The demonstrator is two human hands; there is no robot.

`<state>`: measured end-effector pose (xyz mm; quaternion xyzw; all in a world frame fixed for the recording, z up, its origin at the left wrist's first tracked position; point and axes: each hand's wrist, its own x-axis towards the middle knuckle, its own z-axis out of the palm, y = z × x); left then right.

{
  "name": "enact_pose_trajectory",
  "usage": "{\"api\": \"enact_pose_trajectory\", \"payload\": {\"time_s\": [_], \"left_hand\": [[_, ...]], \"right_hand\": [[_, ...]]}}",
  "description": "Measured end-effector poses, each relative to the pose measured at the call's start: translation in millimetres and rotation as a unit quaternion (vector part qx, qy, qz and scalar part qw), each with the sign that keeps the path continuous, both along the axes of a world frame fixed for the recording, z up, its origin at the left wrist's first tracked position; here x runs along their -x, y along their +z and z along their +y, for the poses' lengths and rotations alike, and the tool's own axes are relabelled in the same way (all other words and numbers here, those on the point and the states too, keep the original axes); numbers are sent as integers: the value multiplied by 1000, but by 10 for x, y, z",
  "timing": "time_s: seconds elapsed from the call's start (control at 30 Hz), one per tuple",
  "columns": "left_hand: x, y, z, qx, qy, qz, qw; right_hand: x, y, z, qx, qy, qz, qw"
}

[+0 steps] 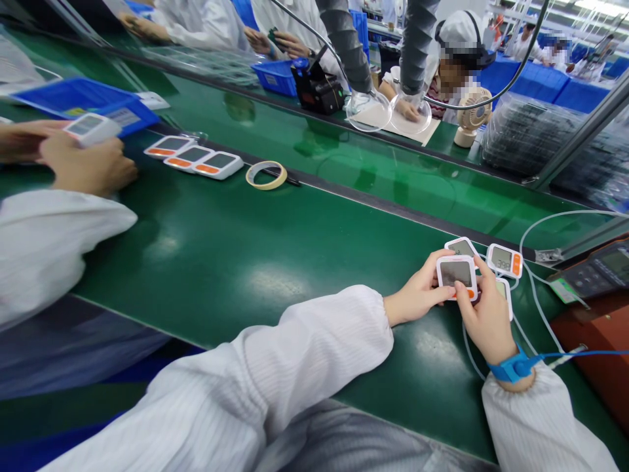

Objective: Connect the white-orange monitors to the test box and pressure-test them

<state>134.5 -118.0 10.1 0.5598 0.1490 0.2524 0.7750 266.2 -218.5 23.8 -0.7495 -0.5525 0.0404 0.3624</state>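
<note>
Both my hands grip a small white digital monitor [456, 271] with a grey screen and an orange button strip, over the right part of the green bench. My left hand [421, 288] holds its left side. Around its right side is my right hand [486, 314], the thumb at the lower front; a blue wrist strap [514, 367] circles that wrist. Just behind the held one lies another monitor [460, 246], partly covered. A third monitor [505, 261] shows digits on its screen, close to white cables. One more monitor [504, 295] is mostly hidden behind my right hand.
Three monitors [216, 164] lie in a row beside a tape roll [266, 176]. At left, a co-worker's hands [83, 157] hold another monitor near a blue tray [83, 98]. An orange-brown instrument [597, 328] stands at right, with cables [533, 308] before it.
</note>
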Motion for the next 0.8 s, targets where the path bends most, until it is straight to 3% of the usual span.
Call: {"api": "enact_pose_trajectory", "payload": {"time_s": [0.13, 0.27, 0.67, 0.8], "left_hand": [[8, -16, 39, -90, 54, 5, 995], [29, -12, 92, -199, 139, 32, 970], [27, -18, 321, -239, 230, 101, 938], [24, -51, 438, -315, 233, 117, 912]], "right_hand": [[5, -59, 5, 10, 43, 49, 998], [10, -90, 8, 6, 76, 55, 996], [-96, 15, 12, -81, 52, -18, 995], [-170, 64, -15, -96, 83, -26, 992]]}}
